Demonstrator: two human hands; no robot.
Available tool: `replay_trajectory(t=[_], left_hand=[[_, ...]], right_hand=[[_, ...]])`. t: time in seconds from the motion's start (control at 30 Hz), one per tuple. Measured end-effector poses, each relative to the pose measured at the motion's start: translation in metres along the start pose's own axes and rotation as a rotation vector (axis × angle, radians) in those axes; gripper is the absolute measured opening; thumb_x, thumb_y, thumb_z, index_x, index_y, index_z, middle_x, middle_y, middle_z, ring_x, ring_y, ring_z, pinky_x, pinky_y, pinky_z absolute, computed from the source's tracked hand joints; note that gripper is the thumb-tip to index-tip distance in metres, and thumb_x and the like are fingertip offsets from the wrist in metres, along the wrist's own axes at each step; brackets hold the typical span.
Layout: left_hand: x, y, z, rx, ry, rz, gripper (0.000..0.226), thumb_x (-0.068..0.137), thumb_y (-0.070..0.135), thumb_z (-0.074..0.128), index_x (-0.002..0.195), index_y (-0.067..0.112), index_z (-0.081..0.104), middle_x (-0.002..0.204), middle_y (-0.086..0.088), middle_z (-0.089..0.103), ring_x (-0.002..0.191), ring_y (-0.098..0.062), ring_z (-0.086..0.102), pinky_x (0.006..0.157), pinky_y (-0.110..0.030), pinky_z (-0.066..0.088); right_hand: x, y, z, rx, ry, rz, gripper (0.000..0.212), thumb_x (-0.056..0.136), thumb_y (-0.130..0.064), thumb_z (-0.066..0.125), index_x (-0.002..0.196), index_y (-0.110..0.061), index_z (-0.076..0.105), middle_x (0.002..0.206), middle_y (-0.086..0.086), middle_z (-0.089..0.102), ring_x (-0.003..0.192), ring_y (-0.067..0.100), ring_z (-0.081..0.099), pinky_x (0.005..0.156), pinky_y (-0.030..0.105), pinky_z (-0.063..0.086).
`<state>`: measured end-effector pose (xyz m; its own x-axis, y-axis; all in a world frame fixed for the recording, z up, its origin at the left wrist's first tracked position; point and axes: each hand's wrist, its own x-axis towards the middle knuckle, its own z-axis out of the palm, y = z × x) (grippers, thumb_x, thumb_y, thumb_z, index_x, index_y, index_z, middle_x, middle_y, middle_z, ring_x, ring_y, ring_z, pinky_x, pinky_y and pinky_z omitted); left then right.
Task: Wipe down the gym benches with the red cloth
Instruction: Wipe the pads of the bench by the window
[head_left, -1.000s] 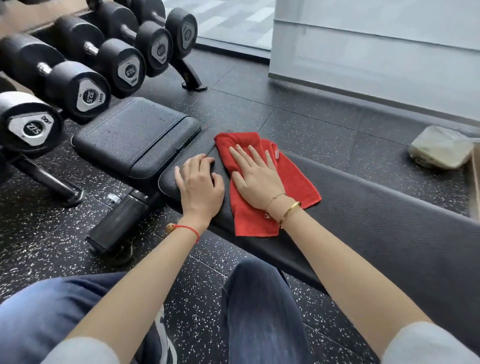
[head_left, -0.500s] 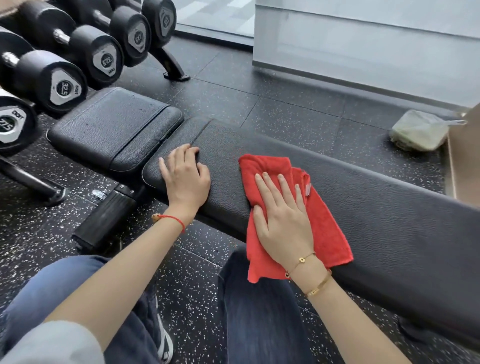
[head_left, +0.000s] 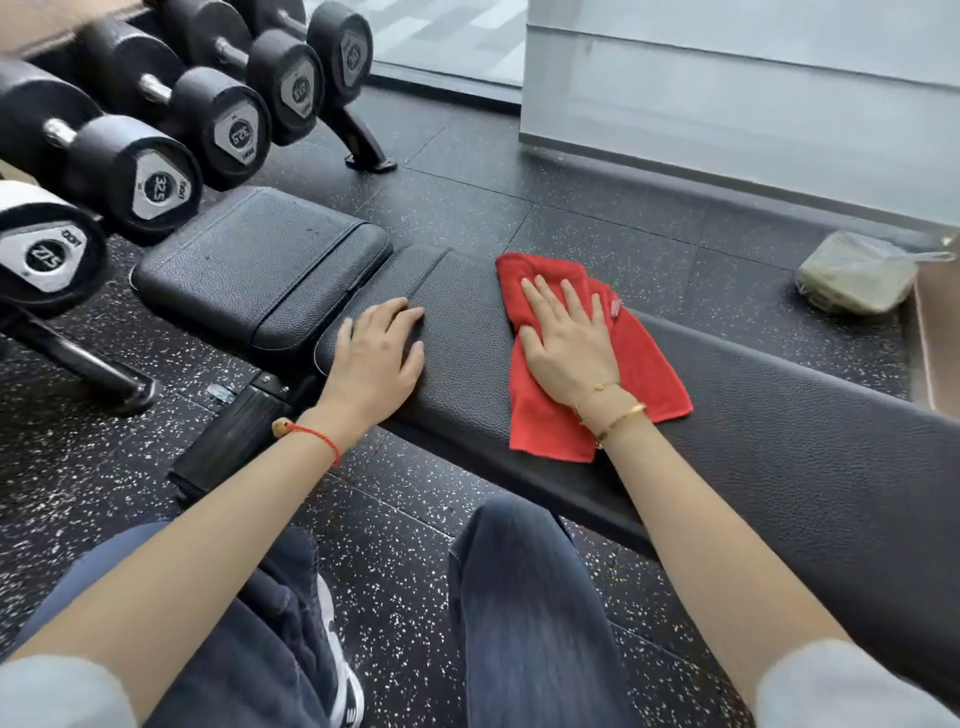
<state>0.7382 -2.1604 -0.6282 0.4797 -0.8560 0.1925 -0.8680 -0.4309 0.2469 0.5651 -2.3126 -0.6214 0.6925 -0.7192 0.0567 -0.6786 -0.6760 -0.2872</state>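
Right hand (head_left: 569, 345) is flat on the red cloth (head_left: 644, 364), fingers straight and a bit spread, palm pressing it down onto the long black pad of the desk (head_left: 779, 441). So nothing's pinched or grabbed there, the grip is just an open flat press. The cloth sits across the pad's width, with one edge hanging slightly over the near side (a small tag shows by the little finger). Left hand (head_left: 376, 353) rests on the same pad near its end, well apart from the cloth, fingers relaxed and lightly bent, holding nothing. Just beyond it is the shorter seat pad (head_left: 249, 260), a narrow gap between the two. Behind that, a rack of black dumbbells (head_left: 156, 176) runs along the left. A plastic-wrapped bundle (head_left: 857, 273) lies on the speckled rubber floor (head_left: 597, 218) to the far right, by the wall. Jeans-covered knees (head_left: 524, 597) show at the bottom, below the pad.
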Motion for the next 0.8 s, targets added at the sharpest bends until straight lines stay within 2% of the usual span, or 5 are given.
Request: replay_trajectory(t=[0.2, 0.37, 0.5, 0.63, 0.8], left_hand=[[-0.001, -0.02, -0.01, 0.026, -0.03, -0.047, 0.051, 0.097, 0.03, 0.051, 0.144, 0.012, 0.043, 0.15, -0.011, 0.039, 0.139, -0.029, 0.035, 0.113, -0.046, 0.031], [0.008, -0.031, -0.013, 0.081, -0.087, 0.009, 0.056, 0.097, 0.037, 0.05, 0.147, 0.015, 0.039, 0.152, -0.01, 0.037, 0.139, -0.029, 0.034, 0.113, -0.044, 0.031], [0.008, -0.041, -0.011, 0.094, -0.089, 0.058, 0.057, 0.098, 0.04, 0.048, 0.148, 0.013, 0.039, 0.151, -0.011, 0.038, 0.141, -0.028, 0.033, 0.116, -0.043, 0.029], [0.008, -0.042, -0.008, 0.08, -0.108, 0.069, 0.059, 0.1, 0.04, 0.044, 0.151, 0.014, 0.032, 0.155, -0.012, 0.032, 0.144, -0.028, 0.027, 0.119, -0.043, 0.023], [0.002, -0.049, -0.006, 0.094, -0.104, 0.081, 0.06, 0.101, 0.041, 0.039, 0.153, 0.013, 0.028, 0.159, -0.01, 0.027, 0.148, -0.026, 0.022, 0.121, -0.041, 0.018]], right_hand=[[0.01, -0.053, 0.019, 0.013, -0.039, -0.157, 0.06, 0.098, -0.038, 0.034, 0.155, -0.031, 0.014, 0.162, -0.01, 0.015, 0.151, 0.017, 0.007, 0.122, 0.046, -0.004], [-0.015, -0.037, 0.02, 0.026, -0.05, -0.319, 0.059, 0.098, -0.04, 0.036, 0.154, -0.035, 0.017, 0.161, -0.014, 0.018, 0.15, 0.013, 0.01, 0.123, 0.043, 0.001], [0.02, -0.029, 0.018, 0.006, -0.055, -0.238, 0.058, 0.099, -0.04, 0.036, 0.154, -0.034, 0.017, 0.161, -0.014, 0.016, 0.15, 0.013, 0.009, 0.123, 0.042, -0.001], [0.071, -0.06, 0.023, 0.013, -0.061, -0.132, 0.058, 0.1, -0.041, 0.032, 0.155, -0.031, 0.014, 0.162, -0.01, 0.013, 0.151, 0.016, 0.005, 0.122, 0.044, -0.005], [0.079, -0.1, 0.034, 0.033, -0.072, -0.226, 0.058, 0.1, -0.038, 0.033, 0.154, -0.032, 0.014, 0.162, -0.011, 0.013, 0.151, 0.016, 0.005, 0.122, 0.044, -0.005]])
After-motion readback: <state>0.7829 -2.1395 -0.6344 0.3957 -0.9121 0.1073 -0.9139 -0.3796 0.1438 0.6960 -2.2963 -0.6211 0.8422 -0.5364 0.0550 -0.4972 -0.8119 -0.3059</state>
